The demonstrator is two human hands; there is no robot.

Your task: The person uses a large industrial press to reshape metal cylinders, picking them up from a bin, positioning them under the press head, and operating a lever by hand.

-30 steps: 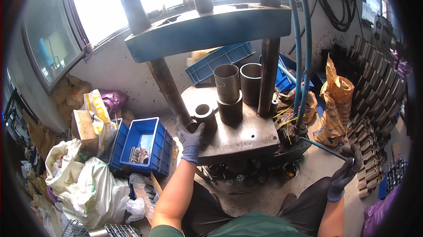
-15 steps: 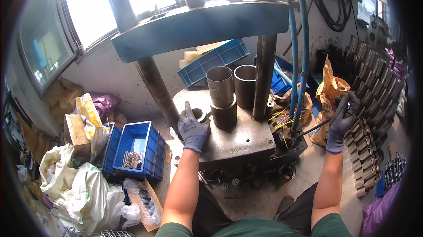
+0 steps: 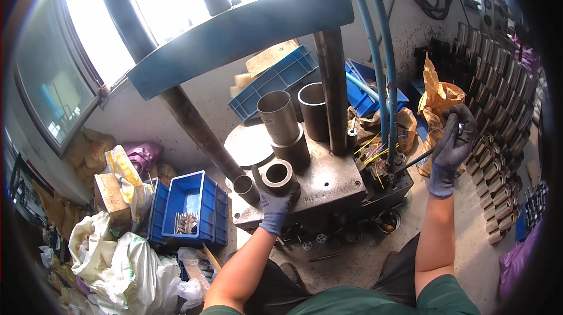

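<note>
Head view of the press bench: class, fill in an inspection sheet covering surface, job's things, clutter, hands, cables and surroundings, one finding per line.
Surface: steel press plate, stained and scuffed.
Job's things: short metal ring near the plate's front edge; smaller sleeve beside it; tall tubes stacked behind.
Clutter: blue bin of small parts, white sacks, brown paper bag.
Hands: left hand, gloved, fingers against the ring; right hand, gloved, closed round a thin lever.
Cables: blue hoses run down beside the column; yellow wires loose at the base.
Surroundings: window behind; rows of metal sleeves at right.
</note>
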